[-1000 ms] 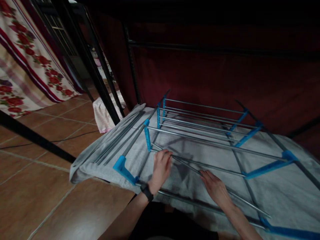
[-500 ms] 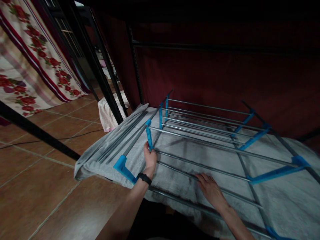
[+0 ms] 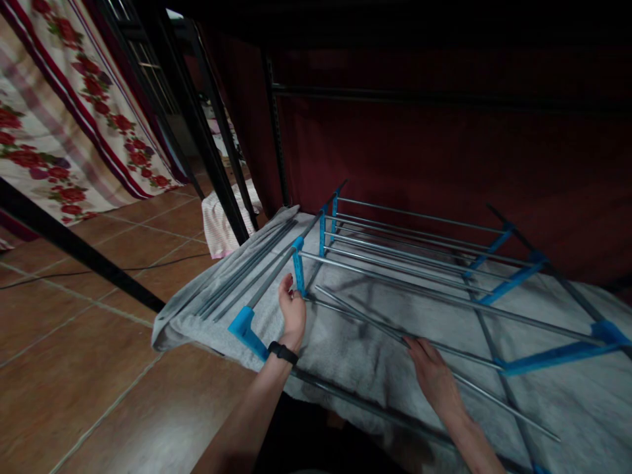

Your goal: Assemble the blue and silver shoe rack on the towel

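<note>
My right hand (image 3: 434,378) holds a thin metal rod (image 3: 513,411) near its middle. The rod slants across the front of a metal drying rack (image 3: 424,276) with blue plastic joints, and both its ends are free. My left hand (image 3: 293,311), wearing a black wristband, is open beside a blue bracket (image 3: 299,271) on the rack's left side; whether the fingertips touch it I cannot tell. Closer to me is a blue corner joint (image 3: 241,322). Another crossbar (image 3: 469,356) runs from that bracket to the right-hand blue arm (image 3: 553,353).
Under the rack lies a grey towel-like cloth (image 3: 340,355). Several loose rods (image 3: 247,270) rest on it at left. Black metal posts (image 3: 217,158) stand beyond, with a dark red cloth (image 3: 434,145) behind. A flowered curtain (image 3: 64,131) hangs over the tiled floor (image 3: 89,368).
The rod under my right hand has come away from the bracket at left and now lies aslant, its left end raised. My left hand has loosened from the bracket. The view shifted slightly.
</note>
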Demonstrator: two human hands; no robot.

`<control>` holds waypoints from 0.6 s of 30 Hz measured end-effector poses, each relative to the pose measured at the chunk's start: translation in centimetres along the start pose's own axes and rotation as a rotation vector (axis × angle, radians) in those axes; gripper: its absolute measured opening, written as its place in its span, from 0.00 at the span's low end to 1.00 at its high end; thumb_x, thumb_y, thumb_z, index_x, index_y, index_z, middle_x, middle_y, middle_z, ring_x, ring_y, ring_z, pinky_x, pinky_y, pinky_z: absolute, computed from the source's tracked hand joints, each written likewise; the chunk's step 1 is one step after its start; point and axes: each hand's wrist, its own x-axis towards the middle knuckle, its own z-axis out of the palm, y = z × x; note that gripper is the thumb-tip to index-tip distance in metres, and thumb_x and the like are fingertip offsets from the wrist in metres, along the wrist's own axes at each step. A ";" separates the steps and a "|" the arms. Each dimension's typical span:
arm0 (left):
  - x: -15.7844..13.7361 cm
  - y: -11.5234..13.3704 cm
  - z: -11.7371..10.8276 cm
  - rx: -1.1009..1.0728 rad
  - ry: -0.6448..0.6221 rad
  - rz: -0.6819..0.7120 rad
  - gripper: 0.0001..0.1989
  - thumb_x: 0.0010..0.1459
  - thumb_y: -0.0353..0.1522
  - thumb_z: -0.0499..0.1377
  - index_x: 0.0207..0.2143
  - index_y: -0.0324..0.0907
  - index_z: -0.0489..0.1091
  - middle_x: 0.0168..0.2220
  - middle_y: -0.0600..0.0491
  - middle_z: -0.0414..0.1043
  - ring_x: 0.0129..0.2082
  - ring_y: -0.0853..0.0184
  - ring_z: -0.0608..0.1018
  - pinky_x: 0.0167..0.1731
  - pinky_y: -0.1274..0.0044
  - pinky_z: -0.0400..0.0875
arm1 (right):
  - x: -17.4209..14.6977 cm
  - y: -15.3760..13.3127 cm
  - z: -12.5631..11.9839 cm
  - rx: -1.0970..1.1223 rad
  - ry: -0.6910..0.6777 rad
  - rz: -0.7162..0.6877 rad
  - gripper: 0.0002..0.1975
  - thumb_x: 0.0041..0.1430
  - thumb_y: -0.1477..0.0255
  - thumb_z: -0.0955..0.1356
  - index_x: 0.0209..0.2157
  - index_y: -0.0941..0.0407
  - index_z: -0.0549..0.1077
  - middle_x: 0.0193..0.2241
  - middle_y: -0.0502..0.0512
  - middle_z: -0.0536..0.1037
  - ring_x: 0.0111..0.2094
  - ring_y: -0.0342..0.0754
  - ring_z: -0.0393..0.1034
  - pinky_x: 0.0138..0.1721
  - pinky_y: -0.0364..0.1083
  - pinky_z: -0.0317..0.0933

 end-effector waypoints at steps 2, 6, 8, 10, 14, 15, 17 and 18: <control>0.0 0.6 0.3 -0.031 -0.010 0.014 0.25 0.53 0.23 0.54 0.55 0.41 0.68 0.58 0.43 0.71 0.59 0.59 0.73 0.63 0.66 0.65 | 1.1 -0.5 -0.7 0.014 0.019 0.001 0.22 0.67 0.79 0.58 0.59 0.53 0.68 0.45 0.59 0.77 0.44 0.52 0.75 0.46 0.52 0.72; 0.4 1.3 0.8 -0.083 -0.038 0.037 0.26 0.52 0.23 0.55 0.55 0.40 0.70 0.57 0.43 0.72 0.59 0.58 0.74 0.62 0.65 0.66 | 3.3 -1.8 -1.1 0.050 0.045 -0.021 0.23 0.67 0.80 0.57 0.60 0.53 0.67 0.45 0.59 0.76 0.44 0.52 0.74 0.49 0.53 0.70; 0.6 1.5 0.8 -0.091 -0.053 0.050 0.26 0.52 0.23 0.55 0.55 0.40 0.70 0.57 0.43 0.73 0.58 0.57 0.74 0.62 0.63 0.66 | 4.1 -2.1 -1.1 0.052 0.061 -0.027 0.24 0.67 0.80 0.57 0.61 0.54 0.66 0.45 0.60 0.76 0.44 0.53 0.73 0.49 0.54 0.70; 0.7 1.7 0.9 -0.093 -0.062 0.063 0.27 0.52 0.23 0.55 0.55 0.41 0.70 0.58 0.43 0.73 0.58 0.57 0.75 0.62 0.63 0.66 | 4.7 -2.3 -1.1 0.045 0.076 -0.030 0.24 0.67 0.80 0.57 0.61 0.54 0.66 0.45 0.61 0.75 0.45 0.53 0.72 0.49 0.55 0.69; 0.8 2.2 1.1 -0.084 -0.070 0.081 0.27 0.51 0.23 0.55 0.54 0.41 0.71 0.56 0.46 0.75 0.57 0.59 0.75 0.61 0.65 0.67 | 5.3 -2.3 -1.0 0.032 0.084 -0.057 0.26 0.65 0.81 0.57 0.61 0.53 0.67 0.46 0.61 0.76 0.46 0.54 0.72 0.50 0.56 0.69; 0.8 2.3 1.2 -0.083 -0.071 0.082 0.27 0.51 0.22 0.55 0.54 0.41 0.72 0.55 0.47 0.76 0.56 0.59 0.76 0.61 0.66 0.67 | 5.4 -2.3 -1.0 0.028 0.086 -0.062 0.27 0.65 0.82 0.57 0.62 0.53 0.67 0.46 0.61 0.76 0.46 0.53 0.72 0.51 0.56 0.69; 0.8 2.4 1.4 -0.087 -0.073 0.087 0.26 0.50 0.22 0.55 0.53 0.40 0.73 0.53 0.46 0.77 0.55 0.59 0.76 0.61 0.66 0.67 | 5.6 -2.2 -1.0 0.013 0.082 -0.069 0.28 0.64 0.82 0.57 0.62 0.53 0.66 0.47 0.60 0.76 0.47 0.53 0.72 0.51 0.56 0.68; 0.9 2.4 1.4 -0.090 -0.075 0.091 0.26 0.50 0.22 0.55 0.52 0.40 0.73 0.52 0.46 0.77 0.55 0.59 0.76 0.61 0.66 0.67 | 5.7 -2.2 -1.0 0.001 0.079 -0.072 0.28 0.64 0.82 0.57 0.63 0.53 0.66 0.47 0.61 0.75 0.47 0.53 0.72 0.51 0.55 0.68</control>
